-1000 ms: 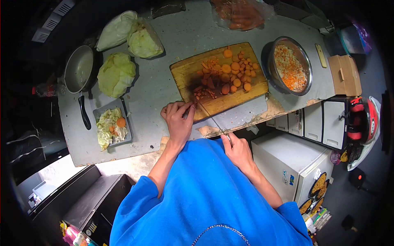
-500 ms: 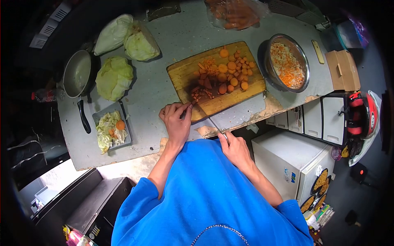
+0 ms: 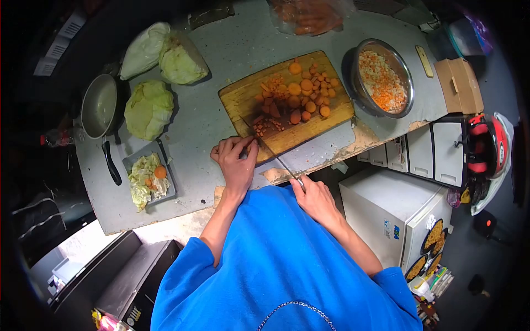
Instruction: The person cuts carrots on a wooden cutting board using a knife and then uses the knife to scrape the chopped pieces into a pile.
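Note:
A wooden cutting board [image 3: 320,122] carries carrot slices [image 3: 306,85], larger carrot pieces and a pile of finely diced carrot [image 3: 269,126]. At the board's near left corner, my left hand [image 3: 236,163] rests with its fingers curled together; whatever is under the fingertips is hidden. My right hand [image 3: 316,198] is wrapped around the handle of a knife [image 3: 286,167]. Its blade slants up and left over the board's near edge, close to my left fingertips. A metal bowl [image 3: 409,83] of chopped carrot and pale bits stands to the right.
Cabbages [image 3: 148,110] and a frying pan [image 3: 101,107] stand on the left of the table [image 3: 193,118]. A grey tray [image 3: 172,190] holds cabbage scraps and carrot ends. At the back lies a bag of carrots [image 3: 309,16]. A cardboard box [image 3: 459,88] sits at the right edge.
The view has shifted slightly, so the table's contents appear a little further left. Both hands keep nearly the same pose, the right still gripping the knife.

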A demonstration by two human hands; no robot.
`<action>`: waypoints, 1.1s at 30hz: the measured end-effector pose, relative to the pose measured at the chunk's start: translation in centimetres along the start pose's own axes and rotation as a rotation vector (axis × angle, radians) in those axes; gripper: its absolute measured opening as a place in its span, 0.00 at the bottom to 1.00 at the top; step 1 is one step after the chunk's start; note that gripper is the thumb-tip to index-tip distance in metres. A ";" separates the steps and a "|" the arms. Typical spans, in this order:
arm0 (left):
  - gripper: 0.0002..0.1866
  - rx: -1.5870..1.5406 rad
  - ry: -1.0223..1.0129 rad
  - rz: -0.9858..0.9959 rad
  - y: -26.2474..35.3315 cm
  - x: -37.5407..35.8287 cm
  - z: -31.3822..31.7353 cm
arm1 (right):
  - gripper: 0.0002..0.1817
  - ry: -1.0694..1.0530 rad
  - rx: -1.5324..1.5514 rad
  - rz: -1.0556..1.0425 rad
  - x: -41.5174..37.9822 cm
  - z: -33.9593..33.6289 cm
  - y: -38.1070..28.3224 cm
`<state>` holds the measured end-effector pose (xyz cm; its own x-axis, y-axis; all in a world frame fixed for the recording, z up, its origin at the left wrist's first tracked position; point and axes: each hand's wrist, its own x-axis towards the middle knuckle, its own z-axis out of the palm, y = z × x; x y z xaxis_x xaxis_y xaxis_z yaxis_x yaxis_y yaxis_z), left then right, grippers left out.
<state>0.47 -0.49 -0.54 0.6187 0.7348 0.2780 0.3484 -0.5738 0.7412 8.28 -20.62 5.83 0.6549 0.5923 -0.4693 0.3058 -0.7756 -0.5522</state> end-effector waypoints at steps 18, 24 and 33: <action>0.07 -0.011 -0.013 -0.042 0.0 0.2 0.1 | 0.26 -0.017 0.102 0.011 -0.3 0.2 0.0; 0.06 -0.013 -0.011 -0.021 0.0 0.5 0.0 | 0.26 0.029 0.036 -0.040 0.4 0.5 0.4; 0.07 0.017 -0.028 0.007 0.0 0.6 -0.2 | 0.24 0.066 0.158 0.014 -0.7 -0.9 0.4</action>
<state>0.72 0.07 -0.27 0.6407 0.7204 0.2655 0.3556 -0.5849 0.7290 8.55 -21.51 6.57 0.7037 0.5620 -0.4348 0.1868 -0.7367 -0.6499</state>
